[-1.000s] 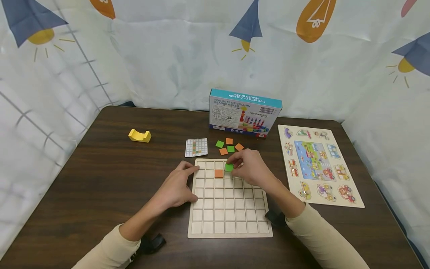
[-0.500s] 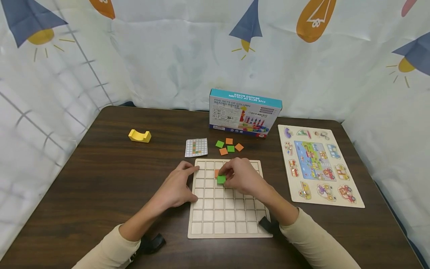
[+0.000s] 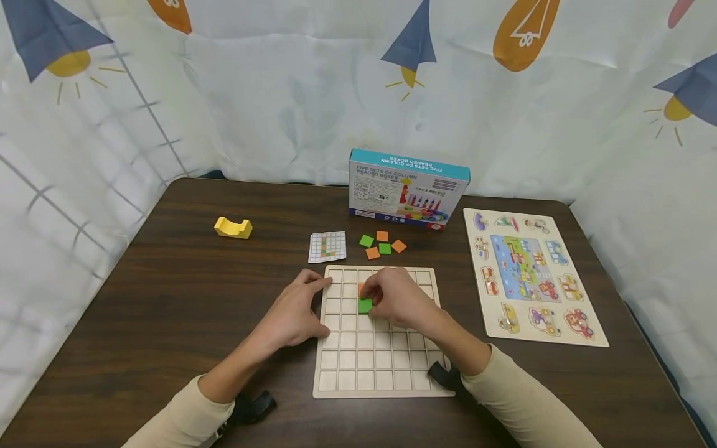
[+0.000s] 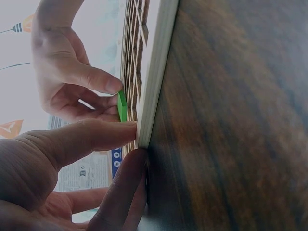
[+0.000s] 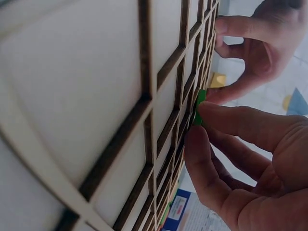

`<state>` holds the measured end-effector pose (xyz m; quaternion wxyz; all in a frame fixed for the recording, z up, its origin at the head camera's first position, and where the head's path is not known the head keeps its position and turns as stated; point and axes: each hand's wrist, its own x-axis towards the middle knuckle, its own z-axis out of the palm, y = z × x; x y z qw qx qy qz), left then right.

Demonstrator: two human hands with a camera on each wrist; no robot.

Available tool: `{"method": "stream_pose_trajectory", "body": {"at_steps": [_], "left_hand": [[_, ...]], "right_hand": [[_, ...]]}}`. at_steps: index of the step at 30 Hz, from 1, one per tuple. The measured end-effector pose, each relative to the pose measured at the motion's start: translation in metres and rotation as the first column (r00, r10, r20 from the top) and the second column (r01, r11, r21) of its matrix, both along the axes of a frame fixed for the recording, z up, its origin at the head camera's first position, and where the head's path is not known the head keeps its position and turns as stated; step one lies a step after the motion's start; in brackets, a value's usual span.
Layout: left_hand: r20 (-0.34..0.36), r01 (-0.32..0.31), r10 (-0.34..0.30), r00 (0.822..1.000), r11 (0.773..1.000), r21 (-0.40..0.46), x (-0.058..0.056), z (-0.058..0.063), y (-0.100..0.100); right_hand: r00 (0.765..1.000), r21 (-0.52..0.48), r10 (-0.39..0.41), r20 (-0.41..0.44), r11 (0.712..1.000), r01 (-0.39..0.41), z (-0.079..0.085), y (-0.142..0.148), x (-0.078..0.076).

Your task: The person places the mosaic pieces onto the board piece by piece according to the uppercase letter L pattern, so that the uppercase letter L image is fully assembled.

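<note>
Handling the green tile (image 3: 365,306) should be like moving a light, stiff little slab; you can expect no bend and little risk of breakage, though its smooth faces may skid under dry fingertips; a pinch on its edges looks like your surest hold, leaving the left side free to be lined up with a cell. Your right hand (image 3: 399,298) has thumb and finger clamped on the tile's right side; the tile sits at the grid board (image 3: 401,378), over the 3rd column from the left and the 3rd row from the far edge, just on the near side of an orange tile (image 3: 361,290); your left hand (image 3: 294,311) has its thumb and index finger apart, both touching the board's left edge, which should help stop it sliding on the worktop (image 3: 140,348).

Comparing views pays off for you; the head view gives column and row, plus 5 loose tiles (image 3: 384,248) and a pattern card (image 3: 327,246) past the far edge, but little sense of height; the left wrist view shows the tile nearly edge-on, revealing its thickness; the right wrist view shows the raised bars (image 5: 152,130) around each cell; whether the tile is seated, you cannot tell.
</note>
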<state>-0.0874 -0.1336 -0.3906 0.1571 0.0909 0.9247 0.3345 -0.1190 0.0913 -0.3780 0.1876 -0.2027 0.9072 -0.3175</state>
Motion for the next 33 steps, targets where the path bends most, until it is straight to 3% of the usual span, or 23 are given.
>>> {"method": "stream_pose_trajectory", "body": {"at_steps": [20,26,33], "left_hand": [[0.017,-0.004,0.003,1.000,1.000,0.022,0.001,0.002,0.000],[0.010,0.001,-0.001,1.000,1.000,0.002,0.001,0.002,0.000],[-0.001,0.007,-0.007,1.000,1.000,0.005,0.000,0.001,0.000]], "right_hand": [[0.998,0.026,0.038,-0.051,0.999,-0.037,0.002,-0.002,0.001],[0.998,0.040,-0.010,-0.061,0.999,0.012,0.009,0.005,-0.002],[0.996,0.059,-0.073,-0.054,0.995,0.076,0.016,0.021,-0.018]]}}
